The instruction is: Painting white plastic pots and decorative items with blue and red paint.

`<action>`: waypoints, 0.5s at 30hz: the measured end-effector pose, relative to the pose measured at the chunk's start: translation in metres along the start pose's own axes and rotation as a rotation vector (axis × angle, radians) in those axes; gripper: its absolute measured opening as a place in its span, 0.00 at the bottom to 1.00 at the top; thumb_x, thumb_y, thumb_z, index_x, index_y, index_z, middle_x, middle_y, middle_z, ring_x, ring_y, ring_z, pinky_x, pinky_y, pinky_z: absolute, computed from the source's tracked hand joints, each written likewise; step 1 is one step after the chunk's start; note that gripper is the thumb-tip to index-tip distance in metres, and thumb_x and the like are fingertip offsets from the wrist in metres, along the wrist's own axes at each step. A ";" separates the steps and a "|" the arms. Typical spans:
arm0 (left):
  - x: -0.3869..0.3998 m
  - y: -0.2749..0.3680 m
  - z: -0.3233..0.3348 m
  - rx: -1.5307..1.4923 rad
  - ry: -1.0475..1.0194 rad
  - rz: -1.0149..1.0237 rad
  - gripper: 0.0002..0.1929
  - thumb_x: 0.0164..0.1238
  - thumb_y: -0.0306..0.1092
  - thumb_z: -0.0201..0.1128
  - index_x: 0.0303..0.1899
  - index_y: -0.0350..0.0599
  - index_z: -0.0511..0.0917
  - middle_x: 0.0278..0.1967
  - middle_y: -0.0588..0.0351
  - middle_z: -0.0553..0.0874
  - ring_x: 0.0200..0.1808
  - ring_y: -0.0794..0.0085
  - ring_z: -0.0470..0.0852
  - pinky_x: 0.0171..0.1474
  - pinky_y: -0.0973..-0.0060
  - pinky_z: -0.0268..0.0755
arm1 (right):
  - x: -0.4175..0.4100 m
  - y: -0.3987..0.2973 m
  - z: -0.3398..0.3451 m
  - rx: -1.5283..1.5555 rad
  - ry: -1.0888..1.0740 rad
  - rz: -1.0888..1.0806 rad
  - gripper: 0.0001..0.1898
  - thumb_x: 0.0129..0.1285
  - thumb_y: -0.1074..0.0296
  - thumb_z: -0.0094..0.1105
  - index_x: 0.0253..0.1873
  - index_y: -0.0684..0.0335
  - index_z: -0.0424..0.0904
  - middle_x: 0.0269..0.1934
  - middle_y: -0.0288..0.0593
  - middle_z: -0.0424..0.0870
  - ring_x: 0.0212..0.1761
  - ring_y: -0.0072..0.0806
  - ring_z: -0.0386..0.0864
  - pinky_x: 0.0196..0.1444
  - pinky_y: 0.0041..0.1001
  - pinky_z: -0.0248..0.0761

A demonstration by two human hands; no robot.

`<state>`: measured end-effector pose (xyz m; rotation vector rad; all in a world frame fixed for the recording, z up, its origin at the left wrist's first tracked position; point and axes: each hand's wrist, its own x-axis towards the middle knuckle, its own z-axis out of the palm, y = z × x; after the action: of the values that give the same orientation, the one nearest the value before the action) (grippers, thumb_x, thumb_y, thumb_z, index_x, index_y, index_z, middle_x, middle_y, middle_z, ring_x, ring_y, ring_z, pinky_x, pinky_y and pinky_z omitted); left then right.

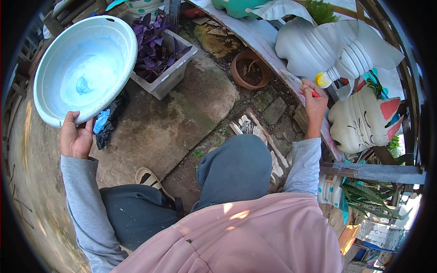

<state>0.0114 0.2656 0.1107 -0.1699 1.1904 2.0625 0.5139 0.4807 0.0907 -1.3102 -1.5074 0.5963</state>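
Observation:
My left hand [75,138] grips the rim of a round white plastic basin [112,65], which is tilted and has bluish-white paint smeared over its inside. Between the fingers of my right hand [313,102] is a paintbrush [316,94] with a red handle. Its pale bristles point up and left, near the edge of a white-painted board [269,44]. Just beyond that hand, on the board, lie cut plastic bottles [300,47] coated whitish grey, one with a yellow cap [322,80]. Nearer me is a bottle planter [358,119] painted with a cat's face and pink ears.
A rectangular planter [170,80] of purple-leaved plants stands on the concrete slab [170,126]. Beyond my right knee are a terracotta pot [251,83] and a weathered plank [263,128] with peeling paint. A black plastic bag [108,131] lies below the basin. A wooden rail [375,170] crosses at right.

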 end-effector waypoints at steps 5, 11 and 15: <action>-0.012 -0.003 0.006 0.045 -0.008 0.041 0.26 0.56 0.17 0.49 0.58 0.32 0.53 0.57 0.40 0.64 0.58 0.52 0.66 0.60 0.54 0.66 | 0.050 0.021 0.072 0.046 -0.029 -0.140 0.11 0.57 0.74 0.54 0.42 0.73 0.78 0.36 0.43 0.81 0.34 0.22 0.79 0.38 0.19 0.73; -0.011 -0.004 0.001 0.041 0.052 0.034 0.26 0.56 0.17 0.49 0.58 0.34 0.53 0.57 0.42 0.64 0.58 0.52 0.66 0.60 0.54 0.65 | 0.054 0.032 0.072 -0.114 -0.060 -0.040 0.10 0.53 0.68 0.56 0.38 0.66 0.81 0.33 0.48 0.82 0.31 0.25 0.80 0.35 0.24 0.71; -0.006 0.002 -0.005 0.032 0.030 0.010 0.26 0.56 0.17 0.49 0.58 0.34 0.54 0.57 0.42 0.64 0.59 0.52 0.66 0.60 0.55 0.65 | 0.011 0.029 0.013 -0.267 -0.008 -0.023 0.11 0.51 0.70 0.54 0.38 0.68 0.80 0.33 0.48 0.82 0.32 0.28 0.80 0.38 0.24 0.70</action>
<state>0.0132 0.2580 0.1116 -0.1807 1.2439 2.0551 0.5156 0.5031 0.0647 -1.4904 -1.6487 0.3953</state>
